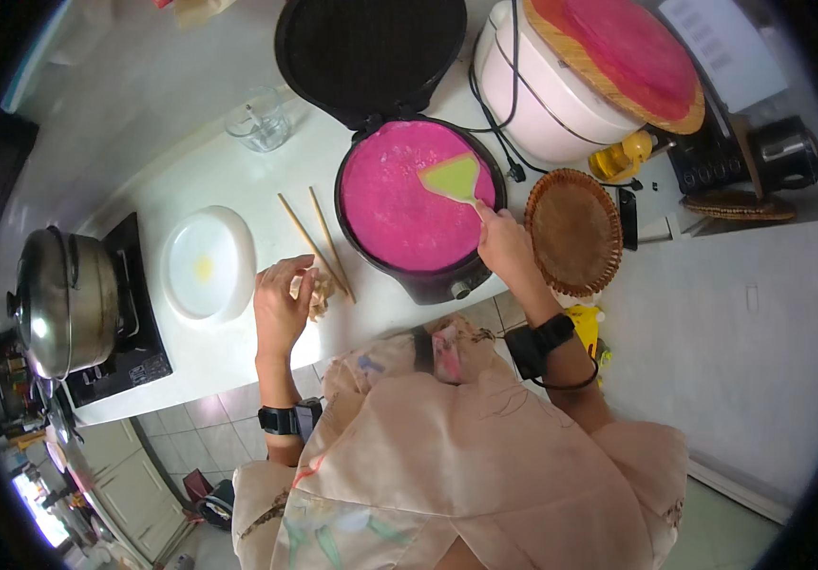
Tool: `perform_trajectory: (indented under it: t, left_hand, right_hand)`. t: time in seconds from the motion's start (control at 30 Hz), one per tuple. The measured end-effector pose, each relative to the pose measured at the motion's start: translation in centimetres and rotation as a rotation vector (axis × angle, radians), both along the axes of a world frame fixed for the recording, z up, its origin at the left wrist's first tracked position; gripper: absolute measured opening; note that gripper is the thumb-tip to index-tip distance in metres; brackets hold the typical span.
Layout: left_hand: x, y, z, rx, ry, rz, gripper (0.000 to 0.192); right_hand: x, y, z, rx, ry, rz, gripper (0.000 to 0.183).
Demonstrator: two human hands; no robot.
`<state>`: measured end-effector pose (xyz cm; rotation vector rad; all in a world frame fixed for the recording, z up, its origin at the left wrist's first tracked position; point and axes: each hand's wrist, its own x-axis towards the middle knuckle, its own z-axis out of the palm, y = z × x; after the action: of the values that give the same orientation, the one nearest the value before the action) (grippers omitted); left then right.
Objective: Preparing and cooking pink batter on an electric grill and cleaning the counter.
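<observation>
My right hand [505, 242] grips the handle of a light green spatula [452, 178], whose flat blade lies on or just over a round pink pancake [402, 206]. The pancake fills the lower plate of a black electric griddle [421, 283] with its lid [373, 57] raised. Over the counter's front edge, my left hand [284, 299] has bent fingers beside a crumpled brown paper-like piece [320, 293]; whether it touches the piece is unclear. Two wooden chopsticks [330, 242] lie between that hand and the griddle. A white plate [241, 285] with a yellow smear is farther left.
At left, a lidded steel pot [70, 306] stands on a black hob [131, 356]. A glass bowl [259, 128] sits near the wall. Right of the griddle are a brown woven tray [573, 235], a phone [627, 219], an oil bottle [612, 162] and a white appliance [544, 100] bearing a board with pink pancakes [637, 57].
</observation>
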<state>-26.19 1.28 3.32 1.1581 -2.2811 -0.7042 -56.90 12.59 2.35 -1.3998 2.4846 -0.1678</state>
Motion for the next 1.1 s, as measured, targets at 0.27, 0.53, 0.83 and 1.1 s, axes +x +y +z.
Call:
perform_trajectory:
  t: [0.27,0.53,0.83,1.1]
  left_hand:
    - [-1.2,0.1,-0.2,-0.079,0.044,-0.043,0.011]
    - [-1.6,0.1,-0.1,-0.075,0.066,-0.039,0.01]
    - [-1.2,0.8,0.1,-0.054,0.082,0.021,0.012]
    - [-0.3,1.0,-0.4,0.001,0.064,0.056,0.012]
  right_hand:
    - [0.1,3.4,0.6,-0.078,0.001,0.0,0.043]
    - [0.4,1.4,2.4,-0.225,-0.015,0.062,0.042]
    - [1.7,-6.1,0.0,-0.098,-0.043,0.148,0.046]
    - [4.3,-4.8,-0.8,-0.156,-0.065,0.302,0.048]
